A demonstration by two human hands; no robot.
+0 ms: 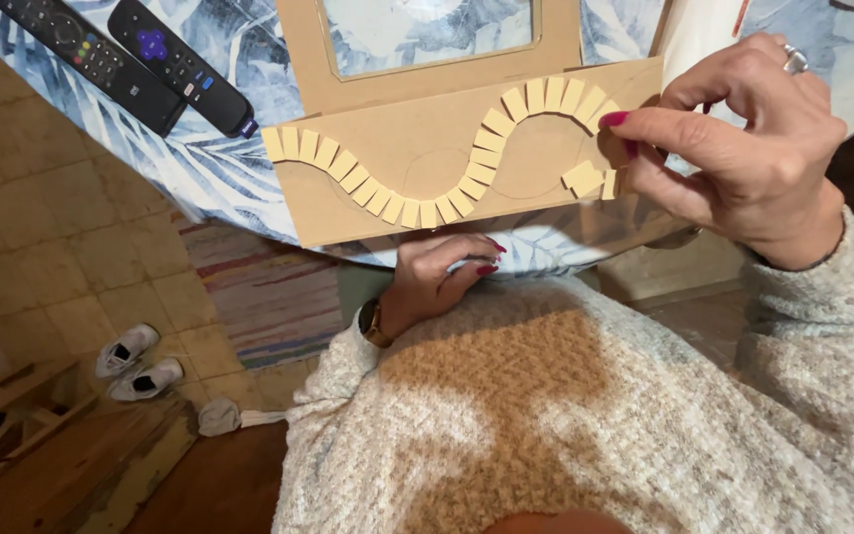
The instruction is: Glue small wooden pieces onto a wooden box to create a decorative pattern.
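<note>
My right hand (733, 148) pinches a tile (583, 178) onto the card (427, 148); left hand (437, 277), curled and empty, steadies the card's near edge. Next, I judge: press flush with the row.

The person wears a loose, nubbly knit sweater (565, 415) in mottled cream and tan with long sleeves reaching the wrists, a gold-toned watch (374, 322) on the left wrist, a silver ring (795, 60) on the right hand, and dark red nail polish.
</note>
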